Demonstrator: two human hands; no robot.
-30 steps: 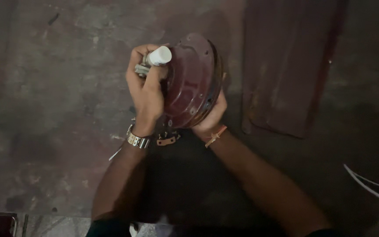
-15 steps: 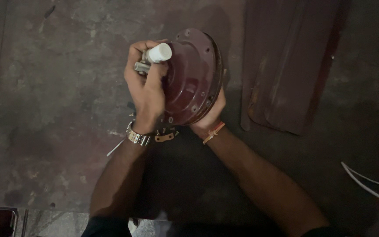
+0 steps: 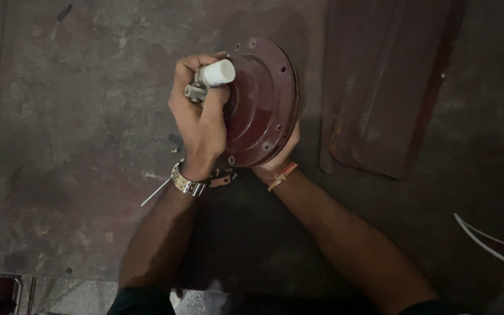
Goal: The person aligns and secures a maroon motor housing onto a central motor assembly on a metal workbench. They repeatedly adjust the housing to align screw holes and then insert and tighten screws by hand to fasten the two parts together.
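A dark red round metal housing (image 3: 263, 105) with bolt holes around its flange stands on edge on the floor. My left hand (image 3: 199, 119) grips the shaft at its centre, where a white cylindrical cap (image 3: 217, 72) and a grey metal fitting (image 3: 195, 90) stick out between my fingers. A metal watch (image 3: 186, 184) is on that wrist. My right hand (image 3: 278, 157) cups the housing's lower rim from behind, mostly hidden by it; an orange thread band (image 3: 281, 175) circles that wrist.
A dark red metal blade or panel (image 3: 392, 87) lies flat to the right of the housing. A small flat metal bracket (image 3: 221, 179) and a thin rod (image 3: 156, 192) lie on the stained concrete floor (image 3: 59, 146) near my left wrist. White cable (image 3: 485, 239) runs at the lower right.
The housing has tilted a little more upright and sits slightly right and lower in view. Both hands keep the same grip on it.
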